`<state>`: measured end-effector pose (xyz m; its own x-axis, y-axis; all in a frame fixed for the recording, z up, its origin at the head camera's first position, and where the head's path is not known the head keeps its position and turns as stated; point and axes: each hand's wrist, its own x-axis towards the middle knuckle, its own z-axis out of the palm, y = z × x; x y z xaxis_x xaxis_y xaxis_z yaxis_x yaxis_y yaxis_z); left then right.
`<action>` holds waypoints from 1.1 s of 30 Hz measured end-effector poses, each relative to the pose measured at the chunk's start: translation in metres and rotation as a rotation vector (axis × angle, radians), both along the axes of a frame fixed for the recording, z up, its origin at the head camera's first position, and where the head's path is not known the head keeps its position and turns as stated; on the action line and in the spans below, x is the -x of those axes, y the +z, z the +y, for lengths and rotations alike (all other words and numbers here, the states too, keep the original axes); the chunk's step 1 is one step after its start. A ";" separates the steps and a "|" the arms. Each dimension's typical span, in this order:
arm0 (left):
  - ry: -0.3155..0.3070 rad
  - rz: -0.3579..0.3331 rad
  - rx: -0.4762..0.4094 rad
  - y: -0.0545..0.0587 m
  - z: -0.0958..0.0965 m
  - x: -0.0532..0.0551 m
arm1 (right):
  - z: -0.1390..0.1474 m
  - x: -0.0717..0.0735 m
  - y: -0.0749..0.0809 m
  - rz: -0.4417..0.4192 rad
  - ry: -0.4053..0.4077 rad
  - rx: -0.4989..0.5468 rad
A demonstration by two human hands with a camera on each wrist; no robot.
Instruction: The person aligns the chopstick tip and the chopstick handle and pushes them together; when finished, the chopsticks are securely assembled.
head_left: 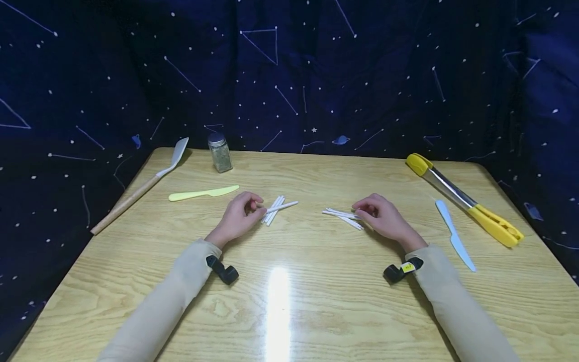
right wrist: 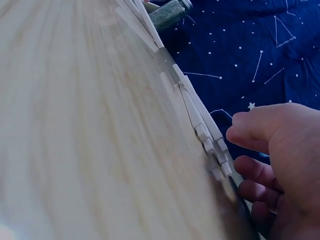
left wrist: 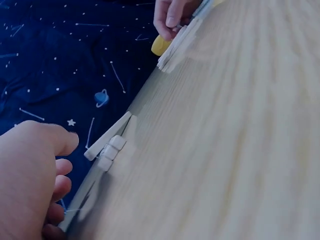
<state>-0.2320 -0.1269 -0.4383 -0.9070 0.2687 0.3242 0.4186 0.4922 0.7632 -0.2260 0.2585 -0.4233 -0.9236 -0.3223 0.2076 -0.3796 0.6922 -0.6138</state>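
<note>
Several thin white sticks [head_left: 273,215] lie in a small crossed pile on the wooden table, left of centre. My left hand [head_left: 240,213] is just beside this pile, its fingers loosely bent. In the left wrist view a gap shows between the thumb [left wrist: 62,140] and the pile's sticks [left wrist: 111,150]. A second bundle of white sticks [head_left: 340,214] fans out right of centre. Beside its right end is my right hand [head_left: 382,216], fingers loosely bent. The right wrist view shows its thumb and fingers [right wrist: 260,172] apart from those sticks [right wrist: 207,130].
A yellow knife [head_left: 203,193], a glass jar [head_left: 220,153] of dried herbs and a wooden-handled spatula [head_left: 140,191] lie or stand at the left. To the right are a blue knife [head_left: 455,236] and yellow-tipped tongs [head_left: 466,200]. Behind the table [head_left: 289,171] hangs a dark starry cloth [head_left: 289,75].
</note>
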 end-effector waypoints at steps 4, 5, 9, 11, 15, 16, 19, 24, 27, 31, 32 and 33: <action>0.006 -0.020 -0.010 -0.001 0.006 0.004 | 0.002 0.003 -0.004 -0.011 0.000 0.029; 0.005 -0.020 -0.011 -0.002 0.008 0.004 | 0.002 0.003 -0.005 -0.012 0.004 0.032; 0.006 -0.014 -0.001 -0.001 0.012 0.005 | -0.001 0.005 -0.007 -0.008 0.023 0.029; 0.010 -0.006 0.014 0.000 0.013 0.005 | -0.003 0.005 -0.006 -0.004 0.028 0.027; 0.026 0.015 0.055 0.000 0.014 0.004 | -0.005 0.004 -0.004 -0.015 0.024 0.020; 0.030 0.022 0.069 0.000 0.014 0.004 | -0.006 0.003 -0.004 -0.016 0.022 0.020; 0.039 0.033 0.106 0.000 0.016 0.003 | -0.006 0.001 -0.002 -0.034 0.004 0.011; 0.057 0.025 0.146 0.000 0.017 0.000 | -0.009 0.000 -0.002 -0.047 -0.027 -0.010; 0.061 0.024 0.151 0.000 0.017 -0.001 | -0.011 0.000 -0.004 -0.054 -0.039 -0.018; 0.059 0.041 0.150 -0.001 0.017 0.000 | -0.012 0.000 -0.005 -0.054 -0.053 -0.026; 0.060 0.046 0.145 -0.002 0.017 0.000 | -0.012 0.000 -0.005 -0.054 -0.054 -0.029; 0.062 0.046 0.142 -0.002 0.017 0.000 | -0.012 -0.001 -0.006 -0.054 -0.056 -0.032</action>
<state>-0.2322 -0.1097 -0.4403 -0.9083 0.2591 0.3284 0.4171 0.6197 0.6648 -0.2254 0.2467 -0.4290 -0.9500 -0.2752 0.1478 -0.3066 0.7311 -0.6096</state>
